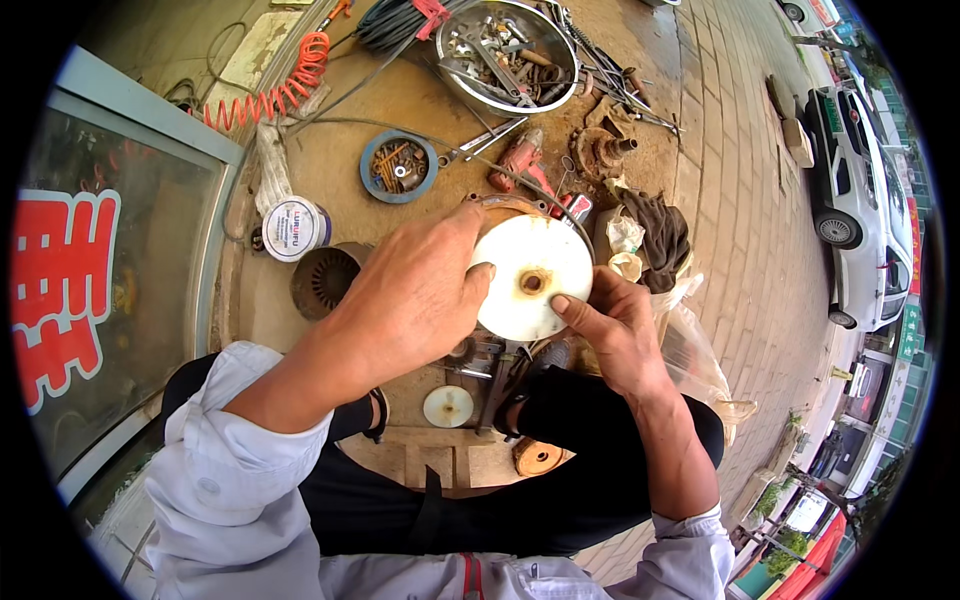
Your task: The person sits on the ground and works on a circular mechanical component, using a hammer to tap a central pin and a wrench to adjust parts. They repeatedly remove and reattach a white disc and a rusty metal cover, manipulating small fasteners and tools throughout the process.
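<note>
Disc (533, 258) (white), between left hand (415, 290) and right hand (622, 335)

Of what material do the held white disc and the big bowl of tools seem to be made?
White disc: probably smooth plastic, perhaps coated metal; its face is even, pale, brown-stained in the middle. Bowl: likely polished bare metal; it shines silvery along the rim.

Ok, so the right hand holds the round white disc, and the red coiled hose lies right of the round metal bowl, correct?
No, the hose lies left of the bowl in the head view. The right hand does hold the disc.
</note>
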`<state>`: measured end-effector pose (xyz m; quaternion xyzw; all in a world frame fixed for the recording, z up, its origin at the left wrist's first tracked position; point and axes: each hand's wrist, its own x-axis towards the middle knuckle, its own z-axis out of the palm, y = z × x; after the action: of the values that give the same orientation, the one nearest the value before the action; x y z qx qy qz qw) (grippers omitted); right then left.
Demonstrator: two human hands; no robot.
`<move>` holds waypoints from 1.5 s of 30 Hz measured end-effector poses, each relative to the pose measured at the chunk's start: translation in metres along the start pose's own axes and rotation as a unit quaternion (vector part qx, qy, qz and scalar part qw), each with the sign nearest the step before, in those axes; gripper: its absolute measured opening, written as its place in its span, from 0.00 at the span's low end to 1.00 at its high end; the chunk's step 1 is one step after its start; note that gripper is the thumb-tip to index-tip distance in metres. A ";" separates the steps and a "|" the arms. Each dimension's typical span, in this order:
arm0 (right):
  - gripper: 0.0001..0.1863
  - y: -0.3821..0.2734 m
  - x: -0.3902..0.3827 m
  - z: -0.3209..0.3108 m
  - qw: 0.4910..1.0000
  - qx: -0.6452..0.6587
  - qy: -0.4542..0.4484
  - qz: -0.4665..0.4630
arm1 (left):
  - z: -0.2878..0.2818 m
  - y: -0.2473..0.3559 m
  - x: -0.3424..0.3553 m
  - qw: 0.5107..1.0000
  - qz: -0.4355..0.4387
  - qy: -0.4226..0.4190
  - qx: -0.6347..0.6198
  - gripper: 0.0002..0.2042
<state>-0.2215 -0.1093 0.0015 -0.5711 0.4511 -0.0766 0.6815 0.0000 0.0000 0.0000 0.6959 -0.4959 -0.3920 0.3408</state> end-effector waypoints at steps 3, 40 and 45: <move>0.20 0.004 0.006 0.008 0.999 0.031 -0.004 0.018 | 0.000 -0.005 0.004 1.000 0.006 0.002 0.026 0.16; 0.22 0.013 0.033 -0.002 0.987 -0.112 0.068 -0.087 | -0.002 0.000 0.023 0.989 -0.054 -0.079 0.112 0.14; 0.20 0.016 0.037 -0.003 0.985 -0.123 0.060 -0.105 | -0.006 0.002 0.027 0.983 -0.083 -0.112 0.121 0.17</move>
<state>-0.2089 -0.1291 -0.0308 -0.6890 0.4351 -0.1257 0.5657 0.0097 -0.0257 -0.0010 0.7224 -0.5153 -0.4316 0.1622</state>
